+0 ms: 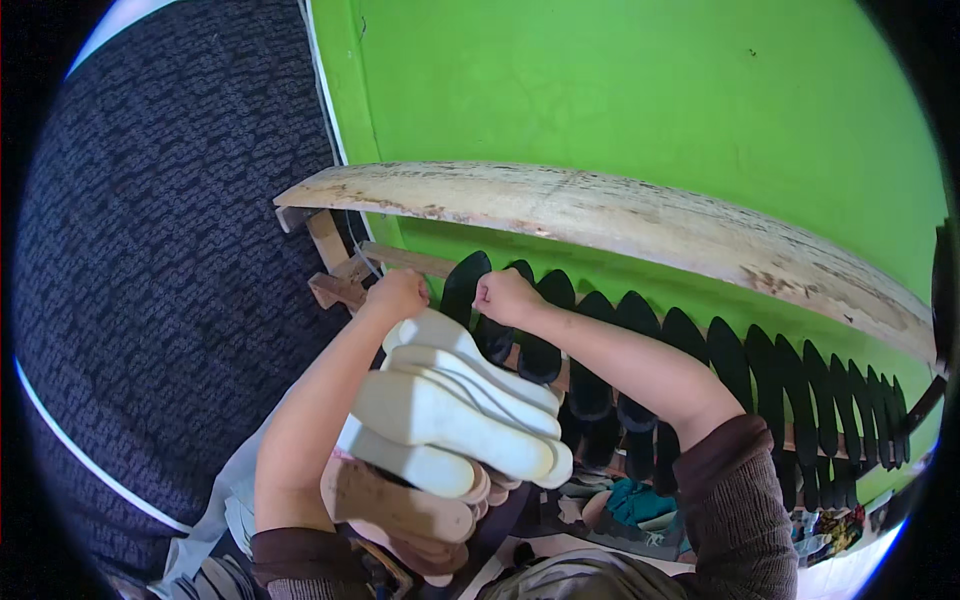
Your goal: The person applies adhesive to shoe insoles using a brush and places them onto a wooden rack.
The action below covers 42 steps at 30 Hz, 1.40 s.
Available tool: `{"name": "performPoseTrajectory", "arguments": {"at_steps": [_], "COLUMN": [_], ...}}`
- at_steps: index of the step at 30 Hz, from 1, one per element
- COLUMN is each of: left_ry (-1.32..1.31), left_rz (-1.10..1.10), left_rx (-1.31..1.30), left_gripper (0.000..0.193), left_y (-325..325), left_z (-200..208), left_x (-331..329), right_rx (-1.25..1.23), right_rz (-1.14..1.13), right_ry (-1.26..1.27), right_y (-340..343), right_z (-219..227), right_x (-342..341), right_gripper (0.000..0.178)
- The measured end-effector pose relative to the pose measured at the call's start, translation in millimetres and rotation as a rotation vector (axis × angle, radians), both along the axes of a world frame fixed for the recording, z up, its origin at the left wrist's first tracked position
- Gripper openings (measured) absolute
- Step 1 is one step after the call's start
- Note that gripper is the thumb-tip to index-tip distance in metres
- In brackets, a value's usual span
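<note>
My left hand is closed in a fist just above a pile of white shoe insoles; what its fingers hold, if anything, is hidden. Across from it, my right hand is closed, its fingertips at the right edge of a black insole. That insole leans to the right, unlike the black insoles standing in a row on the wooden rack beyond my right forearm. Under the white pile lie tan insoles, partly covered.
A long rough wooden plank runs above the rack in front of a green wall. Dark patterned fabric hangs at the left. Below, teal cloth and other scraps lie beside my right arm.
</note>
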State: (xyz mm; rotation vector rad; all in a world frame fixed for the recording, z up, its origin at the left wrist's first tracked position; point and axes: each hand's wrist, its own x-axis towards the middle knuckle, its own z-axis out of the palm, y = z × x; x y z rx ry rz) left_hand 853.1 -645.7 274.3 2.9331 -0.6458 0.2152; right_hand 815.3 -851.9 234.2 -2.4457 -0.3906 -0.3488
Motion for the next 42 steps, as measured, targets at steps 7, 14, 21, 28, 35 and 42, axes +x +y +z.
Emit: {"name": "performPoseTrajectory", "arguments": {"at_steps": [7,14,21,28,35,42], "left_ry": [-0.295,-0.247,-0.325,-0.244,-0.244,-0.289], "left_rz": [0.128,-0.017,0.27,0.8,1.139,1.372], "left_rx": [-0.093,-0.288,-0.383,-0.812,-0.865,-0.895], "left_gripper": [0.015,0.009,0.009,0.008,0.014,0.012], "left_y": [34.0,68.7,116.4,187.6,287.7,392.2], "left_z": [45.7,35.1,-6.5,-114.7,-192.9,-224.7], "left_x": [-119.9,-314.2,-508.3,-622.7,-727.9,-818.2], "right_rx": [0.084,0.269,0.151,0.38,0.36,0.329], "right_rz": [0.158,0.472,0.607,0.903,1.209,1.425], "right_ry": [-0.216,-0.015,0.024,0.259,0.324,0.484], "right_y": [-5.0,1.7,22.2,162.3,368.0,517.5], "right_z": [35.4,33.6,26.5,-49.1,-101.0,-123.6], "right_x": [-90.6,-226.2,-346.3,-394.6,-480.9,-564.5], "right_gripper": [0.011,0.017,0.011,0.012,0.014,0.013]}}
